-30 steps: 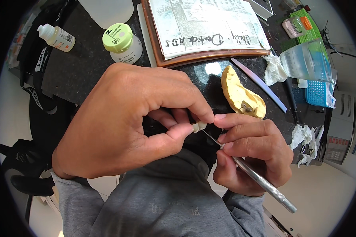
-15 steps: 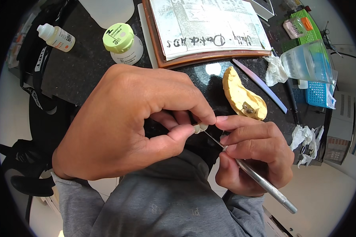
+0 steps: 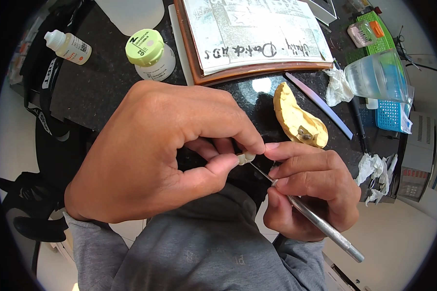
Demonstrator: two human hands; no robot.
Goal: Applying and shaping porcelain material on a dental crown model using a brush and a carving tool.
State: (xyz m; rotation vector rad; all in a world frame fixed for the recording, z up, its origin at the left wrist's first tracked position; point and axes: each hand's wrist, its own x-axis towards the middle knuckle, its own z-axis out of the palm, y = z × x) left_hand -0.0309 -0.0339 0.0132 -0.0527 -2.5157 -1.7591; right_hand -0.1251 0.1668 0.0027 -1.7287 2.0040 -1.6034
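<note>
Pinched between the thumb and index finger of my left hand [image 3: 155,150] is a small cream-white dental crown piece [image 3: 246,157], which looks like joined teeth. My right hand [image 3: 320,186] is closed around a slim metal dental instrument [image 3: 320,220] with a knurled handle, held like a pen. Its thin tip meets the lower edge of the crown piece. The right index fingertip touches the left one. Just beyond my right hand lies a yellow plaster dental model [image 3: 296,116] with a greyish metal-coloured stump at its near end.
A purple nail file [image 3: 319,104] lies right of the model. Behind stands a wood-framed board [image 3: 257,36] with paper. Far left are a green-lidded jar [image 3: 148,51] and a dropper bottle [image 3: 69,47]. On the right are a clear cup [image 3: 374,75], crumpled tissues [image 3: 371,169] and a blue basket [image 3: 391,115].
The instrument's tip and handle have shifted very slightly left against the crown piece. Both hands otherwise keep their places and grips.
</note>
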